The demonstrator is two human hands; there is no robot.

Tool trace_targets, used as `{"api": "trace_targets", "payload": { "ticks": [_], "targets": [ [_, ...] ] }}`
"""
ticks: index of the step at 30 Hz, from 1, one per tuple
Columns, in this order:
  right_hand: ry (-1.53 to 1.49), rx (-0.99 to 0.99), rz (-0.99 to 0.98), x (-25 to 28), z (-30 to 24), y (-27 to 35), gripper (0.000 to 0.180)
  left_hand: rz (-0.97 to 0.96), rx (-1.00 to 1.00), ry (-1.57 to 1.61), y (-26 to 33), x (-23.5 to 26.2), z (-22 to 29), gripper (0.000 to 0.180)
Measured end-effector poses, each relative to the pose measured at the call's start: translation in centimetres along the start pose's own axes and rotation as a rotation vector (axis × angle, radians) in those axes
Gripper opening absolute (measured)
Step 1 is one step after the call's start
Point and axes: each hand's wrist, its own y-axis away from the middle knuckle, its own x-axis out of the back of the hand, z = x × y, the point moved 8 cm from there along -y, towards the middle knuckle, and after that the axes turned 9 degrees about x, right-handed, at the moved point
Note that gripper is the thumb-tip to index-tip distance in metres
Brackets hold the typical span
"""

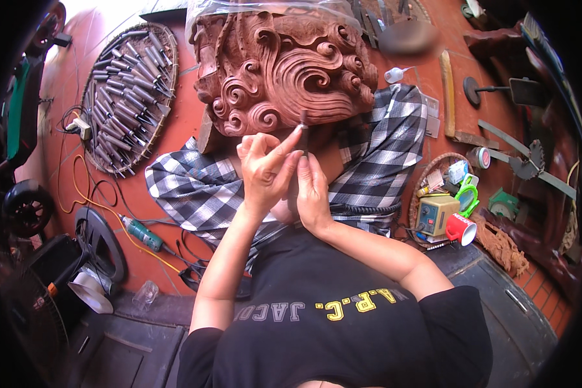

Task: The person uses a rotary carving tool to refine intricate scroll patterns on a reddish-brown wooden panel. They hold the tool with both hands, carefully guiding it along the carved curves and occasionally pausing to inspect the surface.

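At inspection, the carved wooden block (pixel 284 68) rested on a checked cloth (pixel 194 187) across the person's lap, directly ahead of both hands. Its upper and middle faces carried fully formed scrolls and curls, deeply relieved; the lower edge nearest the hands appeared the area under work, though how much remained there could not be judged. The left hand (pixel 265 169) had its grip closed round a slender carving tool (pixel 303 132), forefinger stretched along the shaft, with the tip standing against the lower edge of the block. The right hand (pixel 312 194) lay just beside it, fingers curled near the tool's lower shaft; whether it actually clasped the tool could not be told. A clear plastic sheet (pixel 265 13) covered the top of the block. On the red floor to the left lay a round woven tray (pixel 168 71) of chisels, with an orange cable (pixel 84 194) and a green power tool (pixel 142 234) nearer the person. To the right stood a basket (pixel 423 187) of oddments and a red mug (pixel 460 228). Nothing stood between the hands and the block.
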Motion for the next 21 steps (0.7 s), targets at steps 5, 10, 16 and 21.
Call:
{"api": "trace_targets", "payload": {
  "ticks": [5, 10, 16, 21],
  "targets": [
    [0.02, 0.112, 0.074, 1.7, -0.5, 0.4, 0.04, -0.033, -0.043, 0.013, 0.1, -1.6, 1.4, 0.041],
    [0.012, 0.127, 0.017, 0.3, -2.0, 0.0, 0.038, -0.001, 0.021, 0.019, 0.3, 0.1, 0.3, 0.044],
    [-0.182, 0.055, -0.02, -0.5, -2.2, -0.2, 0.034, -0.039, 0.007, 0.026, -0.1, 0.3, 0.3, 0.041],
    [-0.375, -0.182, -0.111, 0.8, -4.1, 0.8, 0.034, -0.156, -0.226, -0.003, -0.9, 0.4, 3.1, 0.067]
  ]
}}
